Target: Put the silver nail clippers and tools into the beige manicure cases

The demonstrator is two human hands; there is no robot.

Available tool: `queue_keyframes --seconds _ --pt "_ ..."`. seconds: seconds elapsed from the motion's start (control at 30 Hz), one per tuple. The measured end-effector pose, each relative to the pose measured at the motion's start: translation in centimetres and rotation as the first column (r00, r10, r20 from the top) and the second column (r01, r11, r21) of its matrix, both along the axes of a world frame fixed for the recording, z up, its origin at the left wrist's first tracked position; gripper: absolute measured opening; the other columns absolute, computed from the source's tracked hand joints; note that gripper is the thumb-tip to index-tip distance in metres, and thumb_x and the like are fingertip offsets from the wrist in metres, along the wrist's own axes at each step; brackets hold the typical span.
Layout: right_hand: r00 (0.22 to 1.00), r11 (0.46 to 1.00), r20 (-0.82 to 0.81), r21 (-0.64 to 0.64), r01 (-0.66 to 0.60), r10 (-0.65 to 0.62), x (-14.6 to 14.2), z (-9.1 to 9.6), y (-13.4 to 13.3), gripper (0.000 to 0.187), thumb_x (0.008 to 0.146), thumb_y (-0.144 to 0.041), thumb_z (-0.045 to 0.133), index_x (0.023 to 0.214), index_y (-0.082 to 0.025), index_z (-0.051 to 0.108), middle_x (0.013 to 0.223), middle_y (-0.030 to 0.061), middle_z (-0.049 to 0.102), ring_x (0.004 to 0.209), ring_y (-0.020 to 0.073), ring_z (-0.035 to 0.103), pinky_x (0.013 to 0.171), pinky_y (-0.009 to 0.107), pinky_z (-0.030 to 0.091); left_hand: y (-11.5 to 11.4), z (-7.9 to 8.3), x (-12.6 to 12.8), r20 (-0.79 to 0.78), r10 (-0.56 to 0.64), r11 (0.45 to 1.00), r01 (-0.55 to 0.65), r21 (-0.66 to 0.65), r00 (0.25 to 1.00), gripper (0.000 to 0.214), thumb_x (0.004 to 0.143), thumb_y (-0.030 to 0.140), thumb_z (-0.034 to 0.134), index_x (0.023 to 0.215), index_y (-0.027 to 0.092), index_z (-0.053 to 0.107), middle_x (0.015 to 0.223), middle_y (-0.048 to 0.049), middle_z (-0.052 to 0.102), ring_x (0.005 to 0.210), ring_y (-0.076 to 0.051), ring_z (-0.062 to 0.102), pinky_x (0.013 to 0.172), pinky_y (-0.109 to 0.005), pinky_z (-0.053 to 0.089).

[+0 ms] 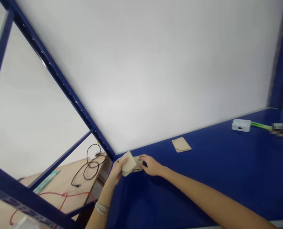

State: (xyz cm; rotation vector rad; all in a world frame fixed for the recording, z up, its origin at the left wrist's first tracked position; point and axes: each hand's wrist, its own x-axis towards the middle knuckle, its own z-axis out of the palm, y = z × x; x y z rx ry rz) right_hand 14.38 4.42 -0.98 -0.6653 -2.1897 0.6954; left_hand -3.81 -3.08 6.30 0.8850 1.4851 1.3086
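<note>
Both of my hands meet at the far left corner of a blue table [215,171]. My left hand [115,173] grips a thin tan wooden piece [129,163] from the left, thumb on its upper face. My right hand [151,165] pinches a second tan wooden piece [138,164] that sits against the first one. The two pieces touch; how they join is hidden by my fingers. A bracelet circles my left wrist [101,208].
Another flat tan wooden piece [181,144] lies on the blue table further right. A small white device [241,125] and a green pen-like object [260,126] lie at the far right. A white wall stands behind. Black and red cables lie on a wooden table [60,184] at left, beyond blue frame bars.
</note>
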Motion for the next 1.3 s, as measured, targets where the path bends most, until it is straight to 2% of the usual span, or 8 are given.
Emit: queue_keyframes --seconds 0.1,0.17,0.27,0.37,0.53,0.67,0.93,1.3 --pt "0.964 0.969 -0.218 -0.226 0.104 -0.154 0.8 0.6 -0.1 0.038 0.094 -0.037 0.038 0.109 -0.013 0.064 0.106 0.0124 0.066 0.095 0.0189 0.064 0.088 0.033 0.050 1.1 -1.2 1.4 0.002 -0.043 0.999 0.043 -0.025 0.999 0.040 0.072 0.031 0.073 0.104 0.011 0.060 0.089 -0.0117 0.072 0.074 -0.021 0.070 0.066 -0.031 0.057" --pt "0.944 0.944 -0.251 -0.301 0.134 -0.214 1.6 0.8 -0.2 0.041 0.090 -0.045 0.047 0.113 -0.014 0.061 0.105 0.0114 0.065 0.083 0.0173 0.064 0.079 0.032 0.052 1.9 -2.2 2.4 -0.019 -0.113 0.993 0.113 -0.036 0.993 0.038 0.075 0.034 0.069 0.105 0.012 0.060 0.093 -0.0118 0.071 0.079 -0.022 0.070 0.071 -0.033 0.057" --pt "0.975 0.973 -0.134 -0.175 0.154 -0.178 2.9 0.8 -0.6 0.066 0.069 -0.055 0.070 0.121 -0.017 0.056 0.110 0.0112 0.058 0.086 0.0192 0.060 0.080 0.035 0.051 3.1 -3.8 4.0 -0.040 -0.214 0.977 0.215 0.005 0.976 0.033 0.083 0.038 0.056 0.107 0.015 0.061 0.097 -0.0111 0.071 0.088 -0.023 0.069 0.075 -0.034 0.055" --pt "0.976 0.974 0.048 -0.069 0.216 -0.213 4.1 0.3 -1.0 0.080 0.056 -0.063 0.076 0.121 -0.019 0.057 0.111 0.0113 0.054 0.093 0.0246 0.057 0.083 0.041 0.049 4.2 -5.1 5.3 -0.020 -0.254 0.966 0.254 0.053 0.967 0.034 0.087 0.040 0.050 0.110 0.017 0.061 0.102 -0.0107 0.070 0.097 -0.025 0.066 0.078 -0.034 0.053" --pt "0.976 0.977 0.055 0.002 0.212 -0.211 5.1 -0.1 -0.6 0.049 0.083 -0.051 0.059 0.119 -0.018 0.059 0.110 0.0116 0.057 0.099 0.0222 0.057 0.090 0.035 0.046 4.8 -6.2 6.0 0.035 -0.285 0.955 0.281 0.093 0.958 0.045 0.086 0.043 0.049 0.124 0.019 0.052 0.116 -0.0109 0.065 0.105 -0.026 0.063 0.082 -0.035 0.052" --pt "0.980 0.982 0.070 -0.018 0.188 -0.186 5.4 0.4 -0.2 0.041 0.096 -0.044 0.037 0.121 -0.021 0.060 0.107 0.0091 0.062 0.096 0.0181 0.059 0.088 0.031 0.045 4.4 -6.2 5.8 0.096 -0.307 0.950 0.299 0.093 0.947 0.059 0.079 0.036 0.061 0.131 0.014 0.044 0.118 -0.0126 0.064 0.103 -0.025 0.063 0.086 -0.036 0.051" --pt "0.951 0.955 0.100 -0.022 0.295 -0.291 5.6 0.6 -0.1 0.042 0.099 -0.038 0.029 0.100 -0.021 0.067 0.089 0.0057 0.067 0.087 0.0168 0.061 0.080 0.027 0.042 4.5 -7.2 5.7 0.142 -0.360 0.930 0.341 0.139 0.922 0.059 0.083 0.036 0.061 0.135 0.016 0.042 0.119 -0.0119 0.064 0.104 -0.023 0.063 0.089 -0.035 0.050" --pt "0.914 0.908 0.068 -0.106 0.406 -0.401 5.6 0.6 -0.3 0.047 0.094 -0.044 0.033 0.068 -0.017 0.062 0.068 0.0044 0.064 0.065 0.0163 0.058 0.061 0.025 0.036 4.0 -6.4 6.5 -0.281 -0.337 0.915 0.384 0.128 0.898 0.056 0.084 0.036 0.058 0.133 0.011 0.047 0.105 -0.0117 0.069 0.089 -0.021 0.066 0.080 -0.031 0.052"
